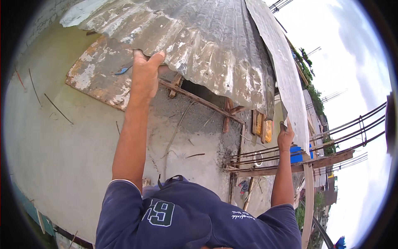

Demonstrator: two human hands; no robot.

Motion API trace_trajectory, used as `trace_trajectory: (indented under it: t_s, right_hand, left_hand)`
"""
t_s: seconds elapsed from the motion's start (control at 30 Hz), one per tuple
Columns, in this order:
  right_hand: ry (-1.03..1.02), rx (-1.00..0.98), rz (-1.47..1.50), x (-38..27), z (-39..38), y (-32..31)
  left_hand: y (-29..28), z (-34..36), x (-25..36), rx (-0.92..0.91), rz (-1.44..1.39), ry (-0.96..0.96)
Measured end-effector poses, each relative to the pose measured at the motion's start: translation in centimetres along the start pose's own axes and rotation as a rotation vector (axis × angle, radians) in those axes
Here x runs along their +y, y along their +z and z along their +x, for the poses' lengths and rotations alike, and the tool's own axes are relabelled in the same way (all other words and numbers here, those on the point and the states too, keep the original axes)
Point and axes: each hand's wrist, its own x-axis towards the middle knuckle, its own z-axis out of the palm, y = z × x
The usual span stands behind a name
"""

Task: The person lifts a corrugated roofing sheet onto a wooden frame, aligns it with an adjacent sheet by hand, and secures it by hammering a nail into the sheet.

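A large corrugated metal sheet, grey and stained with patches of white, spreads across the upper middle. My left hand grips its near edge, with the thumb on top and the other fingers curled out of sight underneath. On the right, a lighter grey metal panel runs alongside; whether it is a second sheet or a bent part of the same one, I cannot tell. My right hand is closed on the lower edge of that panel. Both arms reach forward, apart from each other.
A weathered plywood board lies beneath the sheet at left. Below it is a wooden frame around a dark opening. Rusty rebar juts out at right above a wooden beam. A blue container stands behind my right hand.
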Motion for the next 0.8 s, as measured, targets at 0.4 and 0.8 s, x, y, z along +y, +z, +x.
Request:
trace_trajectory:
  t_s: [0.4, 0.8]
  right_hand:
    - [-0.250, -0.096, -0.262, -5.2, -0.7, 4.0]
    - [-0.333, 0.132, -0.174, -4.7, 2.1, 3.2]
  left_hand:
    - [2.4, 0.8, 0.8, -0.059, 0.015, 0.022]
    - [1.5, -9.7, 3.2, -0.215, 0.628, -0.025]
